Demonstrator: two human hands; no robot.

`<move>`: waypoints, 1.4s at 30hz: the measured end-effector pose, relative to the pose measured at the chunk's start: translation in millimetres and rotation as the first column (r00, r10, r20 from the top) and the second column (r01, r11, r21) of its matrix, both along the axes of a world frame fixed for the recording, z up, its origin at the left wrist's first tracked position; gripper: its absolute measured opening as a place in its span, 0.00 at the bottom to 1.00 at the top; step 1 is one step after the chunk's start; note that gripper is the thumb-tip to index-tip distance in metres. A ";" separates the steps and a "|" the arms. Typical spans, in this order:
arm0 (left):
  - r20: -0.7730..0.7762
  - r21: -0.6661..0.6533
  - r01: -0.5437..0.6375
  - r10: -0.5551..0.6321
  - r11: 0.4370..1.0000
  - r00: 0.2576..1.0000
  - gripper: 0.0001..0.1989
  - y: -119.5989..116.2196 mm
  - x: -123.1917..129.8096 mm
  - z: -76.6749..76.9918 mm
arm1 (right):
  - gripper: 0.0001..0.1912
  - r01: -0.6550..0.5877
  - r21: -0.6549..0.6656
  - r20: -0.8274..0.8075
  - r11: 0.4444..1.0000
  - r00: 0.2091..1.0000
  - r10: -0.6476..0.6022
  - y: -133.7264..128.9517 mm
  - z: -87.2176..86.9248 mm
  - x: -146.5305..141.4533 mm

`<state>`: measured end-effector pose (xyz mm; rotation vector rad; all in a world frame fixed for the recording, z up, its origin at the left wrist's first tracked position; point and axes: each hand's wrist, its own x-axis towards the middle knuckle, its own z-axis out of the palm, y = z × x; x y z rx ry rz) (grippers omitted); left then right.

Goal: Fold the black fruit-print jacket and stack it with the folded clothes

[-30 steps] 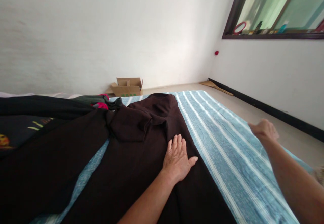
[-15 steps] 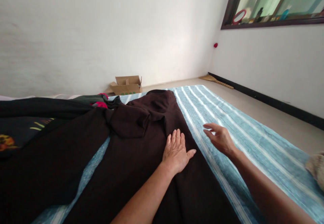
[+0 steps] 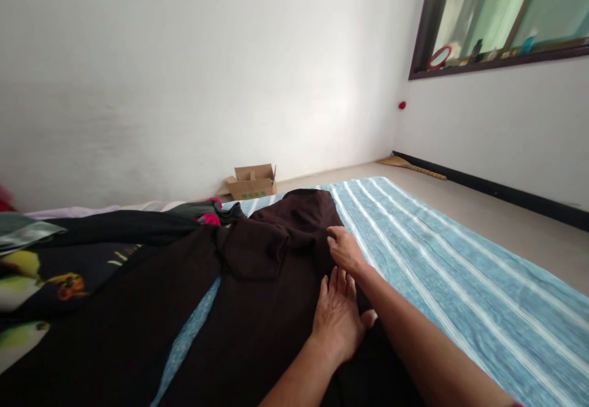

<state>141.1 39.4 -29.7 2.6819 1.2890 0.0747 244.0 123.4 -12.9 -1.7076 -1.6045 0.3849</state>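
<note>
A dark brown garment [image 3: 262, 327] lies spread over a blue sheet with white stripes [image 3: 427, 253]. My left hand [image 3: 338, 318] rests flat on the garment near its right edge, fingers extended. Just beyond it, my right hand [image 3: 345, 249] is at the garment's right edge, its fingers bent over the cloth; whether they pinch any fabric is hard to make out. A sleeve-like part [image 3: 257, 250] of the garment is folded across its upper middle.
Other clothes, among them a black printed one [image 3: 96, 266], are heaped at the left. An open cardboard box [image 3: 253, 183] stands by the back wall. A broom [image 3: 414, 166] lies on the floor along the right wall, below a window [image 3: 497, 14].
My right hand has moved left from above the striped sheet to the garment's edge. My left hand stays flat on the cloth. The view has shifted, showing more clothes at the left.
</note>
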 end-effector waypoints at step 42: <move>0.602 -0.370 -0.343 0.504 0.864 0.620 0.10 284.7 16.4 47.6 | 0.22 0.055 0.002 0.374 0.998 0.926 -0.052 13.9 -28.8 -23.5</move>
